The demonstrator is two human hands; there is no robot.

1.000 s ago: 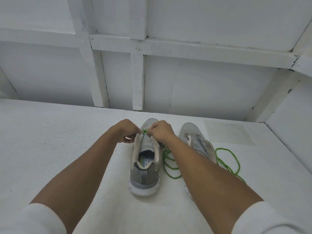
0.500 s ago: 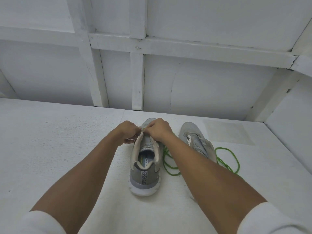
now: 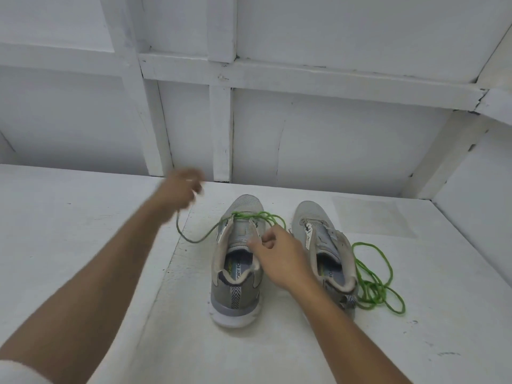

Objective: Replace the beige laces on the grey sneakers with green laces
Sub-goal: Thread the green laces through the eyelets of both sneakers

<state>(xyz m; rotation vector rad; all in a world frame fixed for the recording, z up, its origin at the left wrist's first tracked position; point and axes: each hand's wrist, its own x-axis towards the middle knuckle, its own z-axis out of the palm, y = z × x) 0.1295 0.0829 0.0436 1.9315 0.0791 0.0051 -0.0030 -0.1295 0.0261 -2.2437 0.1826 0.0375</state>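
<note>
White sleeve cuff [image 3: 19, 372] shows at the 7 o'clock corner of the head view, and both bare forearms reach from there out over the white worktop [image 3: 83, 259]. Nearest stands the centre sneaker [image 3: 235, 300], grey with a white sole, heel toward the person and toe at 12 o'clock. The right hand [image 3: 279, 259] rests on its right eyelet flap, with thumb and curled fingers pinching the flap's edge just above the shoe opening. The other sneaker [image 3: 313, 217] stands just beside it at 3 o'clock, parallel and unlaced. The loose green lace [image 3: 374, 289] lies in tangled loops on the worktop at that shoe's 4 o'clock, against its heel. The threaded green lace [image 3: 257, 216] crosses the lowest eyelets of the centre sneaker near the toe. One strand of it sags out toward 10 o'clock and rises into the left hand [image 3: 180, 189]. That hand is lifted clear of the worktop, blurred, with its fingers curled round the strand's end. Farthest, at 12 o'clock, is a white panelled wall [image 3: 332, 148] with painted battens.
</note>
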